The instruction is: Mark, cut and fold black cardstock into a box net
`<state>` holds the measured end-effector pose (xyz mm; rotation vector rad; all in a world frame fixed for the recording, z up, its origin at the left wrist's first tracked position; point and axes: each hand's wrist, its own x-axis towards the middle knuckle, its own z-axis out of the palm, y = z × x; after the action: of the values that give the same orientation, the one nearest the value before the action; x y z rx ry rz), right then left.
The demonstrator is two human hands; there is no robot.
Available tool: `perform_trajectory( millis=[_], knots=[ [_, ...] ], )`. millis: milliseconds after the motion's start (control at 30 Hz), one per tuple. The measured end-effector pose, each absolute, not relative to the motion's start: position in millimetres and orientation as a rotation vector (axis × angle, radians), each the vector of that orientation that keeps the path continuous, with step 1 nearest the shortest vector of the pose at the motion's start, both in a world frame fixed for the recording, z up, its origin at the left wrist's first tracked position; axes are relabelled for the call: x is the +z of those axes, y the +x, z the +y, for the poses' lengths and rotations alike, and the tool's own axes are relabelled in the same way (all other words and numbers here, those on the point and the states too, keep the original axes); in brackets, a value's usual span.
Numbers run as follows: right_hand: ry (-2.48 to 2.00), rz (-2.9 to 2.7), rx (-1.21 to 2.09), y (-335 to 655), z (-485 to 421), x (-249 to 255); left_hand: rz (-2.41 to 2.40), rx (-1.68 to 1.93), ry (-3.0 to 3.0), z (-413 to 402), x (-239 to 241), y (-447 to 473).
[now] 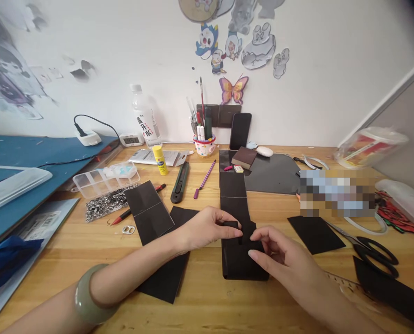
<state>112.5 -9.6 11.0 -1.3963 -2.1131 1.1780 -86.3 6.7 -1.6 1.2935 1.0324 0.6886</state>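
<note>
A folded piece of black card (243,265) lies in front of me, its front part bent into a boxlike shape with small flaps standing up. My left hand (212,228) pinches a flap on its left side between thumb and fingers. On the right side, my right hand (279,255) grips the card's edge with thumb and curled fingers; part of that grip is hidden. Behind the fold, a flat black strip (233,185) with a pale line across it stretches away from me. More black card pieces (153,213) lie overlapping beneath and beside my left forearm.
Scissors (375,253) and a black card (316,234) lie at right. Behind my hands are a utility knife (180,183), a purple pen (207,175), a glue stick (160,160) and a pen cup (204,146). A clear box of metal rings (107,204) sits at left.
</note>
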Motion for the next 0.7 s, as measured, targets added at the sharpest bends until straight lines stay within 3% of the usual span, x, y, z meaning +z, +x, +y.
perform_trajectory(
  millis=[533,700],
  knots=[
    [-1.298,-2.080,1.191,122.3,6.5,1.6,1.032,0.434,1.437,1.1,11.4,-92.9],
    [-1.261,-2.103,1.443,126.3,12.3,15.1,0.990,0.335,1.552,-3.3,26.3,-93.2]
  ],
)
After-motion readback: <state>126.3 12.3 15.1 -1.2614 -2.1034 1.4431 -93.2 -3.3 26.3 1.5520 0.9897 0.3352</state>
